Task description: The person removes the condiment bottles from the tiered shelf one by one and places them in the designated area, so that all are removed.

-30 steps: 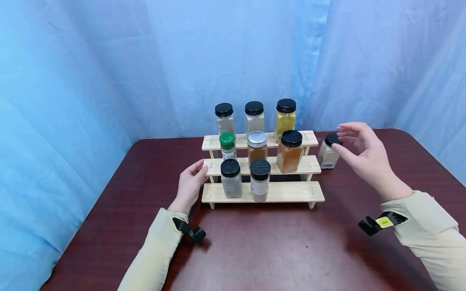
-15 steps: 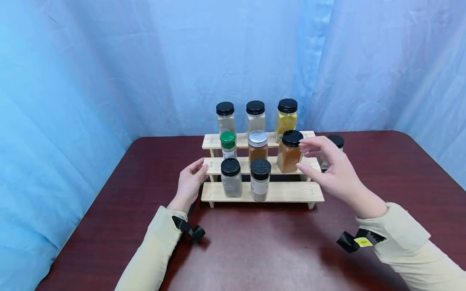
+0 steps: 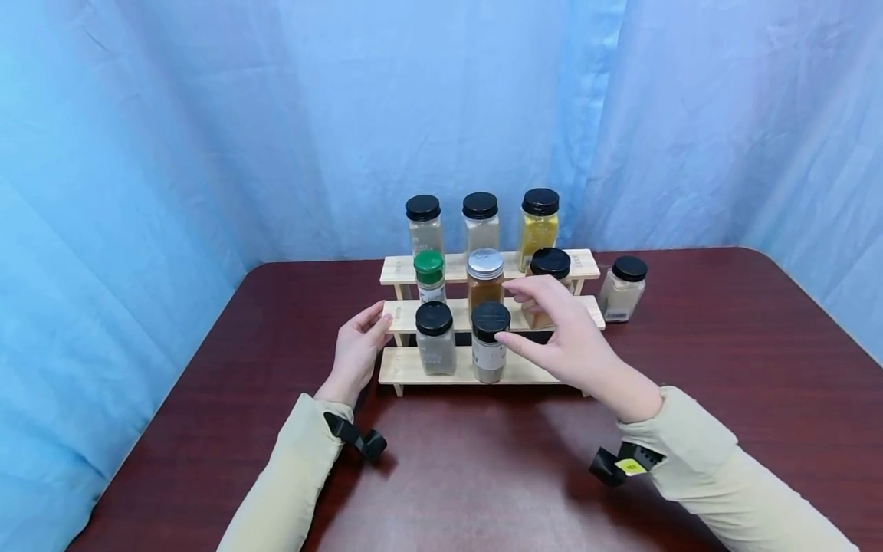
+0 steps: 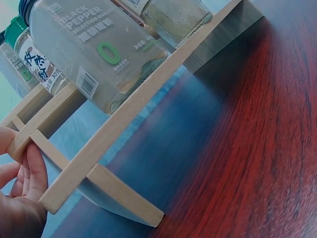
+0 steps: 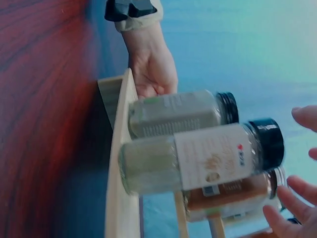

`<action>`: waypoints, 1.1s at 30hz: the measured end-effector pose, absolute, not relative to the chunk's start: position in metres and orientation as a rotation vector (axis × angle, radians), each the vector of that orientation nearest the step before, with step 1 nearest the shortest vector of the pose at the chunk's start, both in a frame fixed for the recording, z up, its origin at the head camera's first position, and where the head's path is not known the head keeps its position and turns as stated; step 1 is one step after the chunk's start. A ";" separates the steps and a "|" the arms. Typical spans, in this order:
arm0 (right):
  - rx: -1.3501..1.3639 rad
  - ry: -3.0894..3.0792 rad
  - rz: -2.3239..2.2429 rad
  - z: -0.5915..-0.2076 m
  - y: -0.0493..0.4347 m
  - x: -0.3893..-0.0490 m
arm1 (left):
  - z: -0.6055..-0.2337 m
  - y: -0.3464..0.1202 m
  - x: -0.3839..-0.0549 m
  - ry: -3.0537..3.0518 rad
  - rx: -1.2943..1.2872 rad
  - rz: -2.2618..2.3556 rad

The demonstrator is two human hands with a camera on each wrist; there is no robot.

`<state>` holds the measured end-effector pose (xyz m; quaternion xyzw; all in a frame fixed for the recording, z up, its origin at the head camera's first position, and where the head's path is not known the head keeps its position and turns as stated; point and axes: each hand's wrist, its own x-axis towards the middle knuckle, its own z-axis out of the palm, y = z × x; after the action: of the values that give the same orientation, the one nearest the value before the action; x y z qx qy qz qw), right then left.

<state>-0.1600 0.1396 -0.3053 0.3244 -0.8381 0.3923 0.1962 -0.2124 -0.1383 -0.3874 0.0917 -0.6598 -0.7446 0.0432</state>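
A three-tier wooden spice rack (image 3: 527, 368) stands mid-table. My left hand (image 3: 355, 353) pinches the left end of its middle tier between thumb and fingers. My right hand (image 3: 572, 337) is beside the front-tier jar (image 3: 489, 356) with a black shaker lid and pale label. In the right wrist view, its spread fingers (image 5: 299, 191) are apart from the lid. A black pepper jar (image 4: 94, 44) sits left of that one. On the middle tier are a green-lidded jar (image 3: 429, 270), a silver-lidded jar (image 3: 485, 268) and a black-lidded orange-brown jar (image 3: 550, 262), partly hidden by my right hand.
Three black-lidded jars line the top tier, including a yellow one (image 3: 538, 230). Another black-lidded jar (image 3: 621, 295) stands on the dark red table (image 3: 441, 468) right of the rack. Blue curtains (image 3: 386, 115) hang behind and at the sides.
My right hand has moved left and down, from the jar on the table past the orange-brown jar to the front-tier shaker jar. The left hand has kept its grip on the rack.
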 end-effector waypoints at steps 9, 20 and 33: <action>0.838 -2.432 1.087 -0.314 0.130 -0.157 | -0.386 -0.139 -0.213 -1.993 0.280 -2.290; 0.868 -2.409 1.119 -0.328 0.125 -0.158 | -0.388 -0.137 -0.213 -1.955 0.292 -2.315; 0.882 -2.434 1.198 -0.341 0.123 -0.158 | -0.387 -0.137 -0.212 -1.957 0.294 -2.317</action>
<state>-0.1579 0.1230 -0.3410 0.3060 -0.8443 0.4155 0.1442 -0.2116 -0.1370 -0.3866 0.0963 -0.6415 -0.7596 0.0472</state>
